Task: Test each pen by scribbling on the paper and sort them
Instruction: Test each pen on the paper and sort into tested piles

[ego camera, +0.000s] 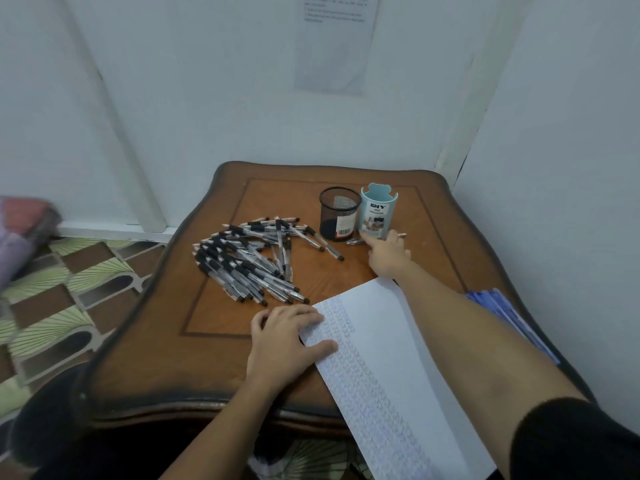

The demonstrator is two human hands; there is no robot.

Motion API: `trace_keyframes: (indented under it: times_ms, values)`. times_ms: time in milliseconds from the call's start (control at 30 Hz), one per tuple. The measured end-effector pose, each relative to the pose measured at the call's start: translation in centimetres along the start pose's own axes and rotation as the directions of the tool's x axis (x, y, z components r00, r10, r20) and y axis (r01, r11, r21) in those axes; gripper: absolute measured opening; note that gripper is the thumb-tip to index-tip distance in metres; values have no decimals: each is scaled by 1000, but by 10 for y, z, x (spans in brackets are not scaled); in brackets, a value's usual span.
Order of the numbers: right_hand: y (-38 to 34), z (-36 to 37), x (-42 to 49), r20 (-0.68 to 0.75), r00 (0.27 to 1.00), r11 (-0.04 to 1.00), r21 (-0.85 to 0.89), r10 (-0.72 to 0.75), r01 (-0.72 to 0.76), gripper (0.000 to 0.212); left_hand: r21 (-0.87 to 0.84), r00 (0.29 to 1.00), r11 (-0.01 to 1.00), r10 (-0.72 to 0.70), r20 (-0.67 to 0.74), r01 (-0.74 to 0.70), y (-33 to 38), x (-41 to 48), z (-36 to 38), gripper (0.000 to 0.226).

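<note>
The sorting half of a cycle seems to be in hand. The right hand (pixel 386 254) is stretched out to the foot of the blue desk organizer (pixel 379 209), which stands touching the right side of the black mesh pen cup (pixel 338 213). Its index finger points straight at the organizer's base, and the ends of one pen (pixel 355 241) show on either side of the hand. Whether the fingers grip that pen or only lie over it I cannot tell.

The left hand (pixel 287 336) lies flat with straight fingers on the left edge of the paper (pixel 391 344), pinning it to the worktop (pixel 173 341) nearer the person than the cup. Rows of scribbles run down the paper's left part.

The untested pens (pixel 249 259) lie heaped to the left of the cup. Both holders look empty from here. The next move is likely to settle this pen in one holder, then reach across the cup for another from the heap.

The organizer's label reads "DIY DESK ORGANIZER". The cup carries a barcode sticker, too small to read. A printed sheet (pixel 334 43) hangs on the wall beyond the cup, its text illegible.
</note>
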State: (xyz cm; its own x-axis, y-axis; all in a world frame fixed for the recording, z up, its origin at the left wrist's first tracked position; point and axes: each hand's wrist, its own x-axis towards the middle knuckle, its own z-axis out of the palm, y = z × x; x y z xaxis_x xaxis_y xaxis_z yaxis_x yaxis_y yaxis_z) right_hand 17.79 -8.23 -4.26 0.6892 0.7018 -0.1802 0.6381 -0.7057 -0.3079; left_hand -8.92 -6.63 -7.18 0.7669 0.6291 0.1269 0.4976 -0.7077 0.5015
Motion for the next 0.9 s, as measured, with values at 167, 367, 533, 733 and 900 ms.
trace_keyframes:
  times_ms: [167, 367, 533, 733, 900]
  values:
    - [-3, 4, 7, -128, 992, 1000, 10, 0, 1, 31, 5, 1000, 1000, -3, 6, 3, -3, 1, 0, 75]
    - [8, 7, -7, -289, 934, 969, -184, -213, 164, 22, -17, 1000, 1000, -9, -4, 9, -2, 1, 0, 71]
    - [12, -2, -25, -278, 908, 938, 57, -313, 341, 18, -30, 1000, 999, -13, -10, 13, -1, 0, -1, 66]
    - [25, -1, -44, -232, 915, 943, -129, -330, 307, 31, -36, 1000, 999, -10, -15, 10, 2, -2, -3, 71]
    - [29, 3, -59, -218, 927, 931, -273, -305, 242, 27, -30, 1000, 999, -17, -2, 17, 0, -2, -2, 62]
